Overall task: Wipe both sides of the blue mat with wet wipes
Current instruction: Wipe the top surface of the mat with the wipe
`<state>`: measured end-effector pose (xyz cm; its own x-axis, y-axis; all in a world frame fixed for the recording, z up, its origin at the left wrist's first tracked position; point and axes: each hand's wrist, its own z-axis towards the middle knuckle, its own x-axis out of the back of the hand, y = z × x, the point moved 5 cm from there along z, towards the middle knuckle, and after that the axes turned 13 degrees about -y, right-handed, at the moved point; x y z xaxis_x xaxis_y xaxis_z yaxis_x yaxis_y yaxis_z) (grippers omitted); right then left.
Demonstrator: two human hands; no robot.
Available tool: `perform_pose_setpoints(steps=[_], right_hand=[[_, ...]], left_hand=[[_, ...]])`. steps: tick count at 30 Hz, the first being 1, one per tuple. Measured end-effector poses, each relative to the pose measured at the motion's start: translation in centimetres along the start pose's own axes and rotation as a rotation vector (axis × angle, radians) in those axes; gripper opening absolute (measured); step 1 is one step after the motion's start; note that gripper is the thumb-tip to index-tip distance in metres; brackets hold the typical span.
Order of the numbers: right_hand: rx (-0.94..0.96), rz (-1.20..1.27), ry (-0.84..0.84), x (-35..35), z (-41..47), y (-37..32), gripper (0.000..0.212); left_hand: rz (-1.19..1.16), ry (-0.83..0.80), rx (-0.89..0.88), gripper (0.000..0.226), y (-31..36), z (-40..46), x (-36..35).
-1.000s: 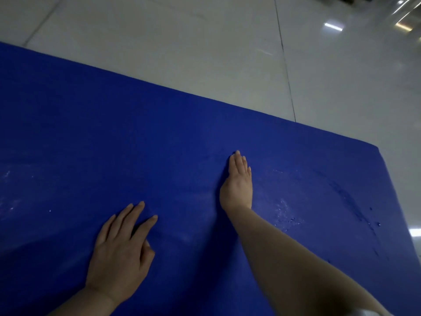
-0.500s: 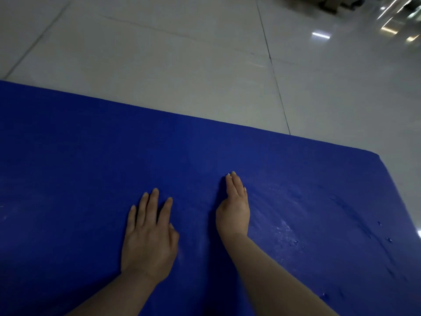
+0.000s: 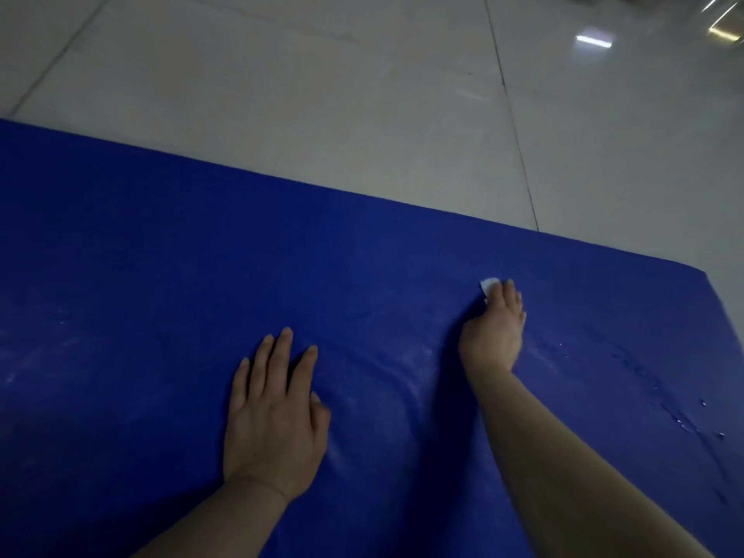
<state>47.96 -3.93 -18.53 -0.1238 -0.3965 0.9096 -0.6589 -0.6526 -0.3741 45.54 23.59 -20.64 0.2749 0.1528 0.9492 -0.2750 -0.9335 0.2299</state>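
1 mat (image 3: 161,255), 1 wipe (image 3: 489,284) – 2 hands: left hand (image 3: 273,416), right hand (image 3: 493,336)

The large blue foam mat (image 3: 120,275) lay on the pale glossy tiled floor (image 3: 322,94), which stretched behind it. The left hand (image 3: 273,416) rested flat on the mat. To its right and farther away, the right hand (image 3: 495,332) pressed a small white wet wipe (image 3: 489,285) on the mat.
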Motion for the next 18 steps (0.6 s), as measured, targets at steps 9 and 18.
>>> perform_pose_setpoints(steps=[9,18], right_hand=[[0.635,-0.063,-0.139,-4.8,-4.0,-8.1,0.064],[0.688,-0.242,-0.361,-8.2,-6.4,-15.0,0.071]], left_hand=[[0.014,-0.003,0.02,0.056,0.1,0.0,0.2],[-0.011,-0.012,0.014,0.056,0.1,0.2,0.5]])
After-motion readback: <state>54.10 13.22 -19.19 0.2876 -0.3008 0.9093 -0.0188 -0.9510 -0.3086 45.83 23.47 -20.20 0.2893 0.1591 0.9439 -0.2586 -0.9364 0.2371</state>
